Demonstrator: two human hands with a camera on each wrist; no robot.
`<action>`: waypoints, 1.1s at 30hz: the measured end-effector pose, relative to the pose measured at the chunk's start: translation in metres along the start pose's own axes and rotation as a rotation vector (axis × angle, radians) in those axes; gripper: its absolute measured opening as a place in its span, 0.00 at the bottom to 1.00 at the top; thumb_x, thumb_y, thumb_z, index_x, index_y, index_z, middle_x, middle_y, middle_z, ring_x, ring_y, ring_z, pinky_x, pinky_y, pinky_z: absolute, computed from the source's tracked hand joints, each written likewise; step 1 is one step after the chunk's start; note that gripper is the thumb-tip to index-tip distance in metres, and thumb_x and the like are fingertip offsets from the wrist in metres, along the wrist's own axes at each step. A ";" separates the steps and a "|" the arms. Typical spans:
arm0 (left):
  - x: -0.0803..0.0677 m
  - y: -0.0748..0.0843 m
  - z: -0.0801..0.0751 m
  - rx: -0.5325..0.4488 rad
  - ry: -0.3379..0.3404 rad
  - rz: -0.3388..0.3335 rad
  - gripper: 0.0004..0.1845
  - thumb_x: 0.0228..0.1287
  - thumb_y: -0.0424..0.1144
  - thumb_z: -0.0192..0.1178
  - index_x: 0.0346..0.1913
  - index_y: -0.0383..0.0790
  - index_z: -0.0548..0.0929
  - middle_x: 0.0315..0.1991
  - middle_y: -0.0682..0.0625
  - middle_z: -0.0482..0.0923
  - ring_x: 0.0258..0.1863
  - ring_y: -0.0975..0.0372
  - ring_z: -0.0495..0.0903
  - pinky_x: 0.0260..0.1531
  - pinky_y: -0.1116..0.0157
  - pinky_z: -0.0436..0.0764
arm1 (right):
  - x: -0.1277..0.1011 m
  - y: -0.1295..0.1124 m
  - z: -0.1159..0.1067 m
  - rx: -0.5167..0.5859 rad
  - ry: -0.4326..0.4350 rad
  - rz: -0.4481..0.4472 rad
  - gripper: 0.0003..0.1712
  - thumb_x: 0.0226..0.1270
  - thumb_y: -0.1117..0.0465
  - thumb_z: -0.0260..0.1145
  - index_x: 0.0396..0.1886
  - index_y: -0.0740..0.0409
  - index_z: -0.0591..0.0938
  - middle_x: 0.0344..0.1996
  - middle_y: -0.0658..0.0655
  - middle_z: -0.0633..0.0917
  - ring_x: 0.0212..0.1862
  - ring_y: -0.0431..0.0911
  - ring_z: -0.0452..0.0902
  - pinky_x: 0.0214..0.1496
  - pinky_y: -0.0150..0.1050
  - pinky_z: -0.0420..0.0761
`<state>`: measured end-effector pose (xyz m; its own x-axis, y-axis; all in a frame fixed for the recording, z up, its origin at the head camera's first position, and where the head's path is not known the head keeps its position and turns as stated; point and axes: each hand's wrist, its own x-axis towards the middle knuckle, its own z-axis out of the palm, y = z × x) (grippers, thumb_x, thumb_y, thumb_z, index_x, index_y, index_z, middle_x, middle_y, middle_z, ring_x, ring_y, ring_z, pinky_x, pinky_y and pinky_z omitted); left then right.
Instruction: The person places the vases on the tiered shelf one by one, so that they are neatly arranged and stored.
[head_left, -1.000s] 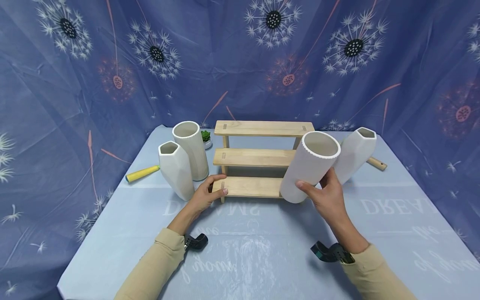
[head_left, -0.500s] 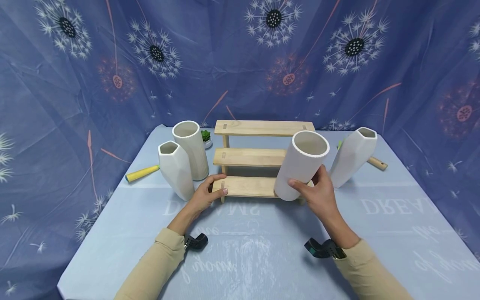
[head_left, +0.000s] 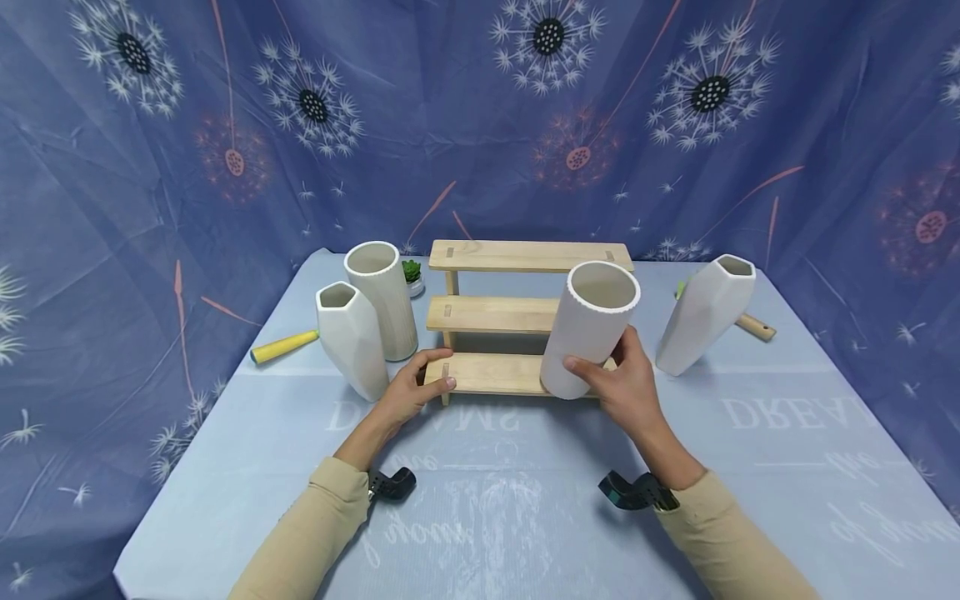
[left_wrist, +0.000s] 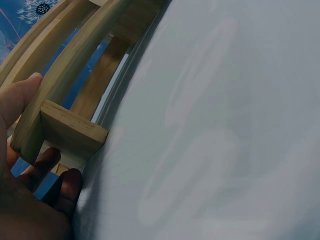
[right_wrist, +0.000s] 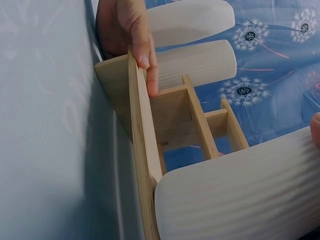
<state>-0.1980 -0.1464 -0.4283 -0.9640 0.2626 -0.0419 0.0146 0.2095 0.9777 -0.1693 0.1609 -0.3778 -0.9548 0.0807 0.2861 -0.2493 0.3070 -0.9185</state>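
Judged partway: the right hand (head_left: 627,387) grips a ribbed vase (head_left: 585,329), its base at the bottom tier (head_left: 491,372) of the wooden shelf (head_left: 491,315) — fully seated or not, I cannot tell from here. The left hand (head_left: 407,393) pinches that tier's left end. Off the shelf, unheld: a faceted vase (head_left: 351,340) and a fluted vase (head_left: 386,302) left, an angular vase (head_left: 703,321) right.

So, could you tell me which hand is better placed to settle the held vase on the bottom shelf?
Probably the right hand: it grips the vase at the bottom shelf. The left hand holds that shelf's left end, away from the vase, so it seems better suited to steadying.
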 end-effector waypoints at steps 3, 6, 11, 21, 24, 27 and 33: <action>0.000 0.000 0.000 0.003 0.001 -0.001 0.28 0.61 0.34 0.62 0.64 0.39 0.69 0.63 0.38 0.67 0.53 0.57 0.70 0.48 0.70 0.71 | 0.001 -0.001 0.001 0.001 -0.004 -0.004 0.46 0.51 0.59 0.75 0.68 0.55 0.62 0.59 0.58 0.72 0.57 0.49 0.69 0.63 0.50 0.64; 0.000 0.001 0.000 0.011 0.005 0.001 0.28 0.61 0.34 0.62 0.64 0.39 0.69 0.63 0.38 0.67 0.53 0.56 0.70 0.49 0.68 0.71 | 0.003 -0.001 0.002 -0.009 -0.007 -0.011 0.46 0.51 0.59 0.75 0.68 0.53 0.62 0.59 0.57 0.72 0.57 0.49 0.69 0.62 0.50 0.65; 0.000 0.001 0.000 0.011 0.002 0.000 0.28 0.61 0.34 0.62 0.64 0.39 0.69 0.62 0.38 0.67 0.51 0.58 0.70 0.47 0.69 0.71 | 0.005 0.000 0.003 -0.024 -0.016 -0.005 0.47 0.51 0.57 0.76 0.69 0.52 0.61 0.60 0.58 0.72 0.58 0.52 0.70 0.63 0.52 0.65; 0.001 0.000 0.000 -0.005 -0.004 -0.003 0.28 0.61 0.34 0.62 0.65 0.39 0.69 0.61 0.38 0.68 0.49 0.61 0.70 0.46 0.71 0.72 | 0.008 0.000 0.005 -0.057 -0.025 0.029 0.48 0.51 0.53 0.75 0.68 0.55 0.61 0.60 0.60 0.73 0.58 0.54 0.70 0.63 0.53 0.65; 0.001 -0.001 0.000 -0.014 -0.005 0.001 0.28 0.61 0.33 0.62 0.65 0.38 0.69 0.61 0.37 0.68 0.48 0.62 0.70 0.45 0.71 0.73 | 0.009 0.000 0.006 -0.059 -0.034 0.037 0.48 0.51 0.52 0.75 0.68 0.55 0.61 0.60 0.60 0.73 0.58 0.54 0.71 0.62 0.53 0.66; 0.001 -0.001 0.000 -0.012 -0.005 0.004 0.29 0.61 0.33 0.62 0.65 0.38 0.69 0.61 0.37 0.68 0.48 0.62 0.70 0.44 0.72 0.73 | 0.010 0.000 0.007 -0.061 -0.042 0.044 0.48 0.51 0.52 0.75 0.68 0.55 0.61 0.60 0.60 0.73 0.58 0.54 0.71 0.61 0.52 0.67; 0.000 -0.001 0.000 -0.011 -0.004 0.007 0.28 0.61 0.33 0.62 0.65 0.38 0.69 0.60 0.37 0.68 0.48 0.62 0.70 0.45 0.71 0.73 | 0.011 0.001 0.008 -0.066 -0.046 0.037 0.47 0.52 0.52 0.74 0.68 0.56 0.61 0.60 0.61 0.73 0.58 0.55 0.71 0.59 0.51 0.69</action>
<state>-0.1984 -0.1466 -0.4292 -0.9628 0.2676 -0.0359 0.0183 0.1973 0.9802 -0.1815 0.1544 -0.3776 -0.9701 0.0496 0.2377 -0.2036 0.3670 -0.9077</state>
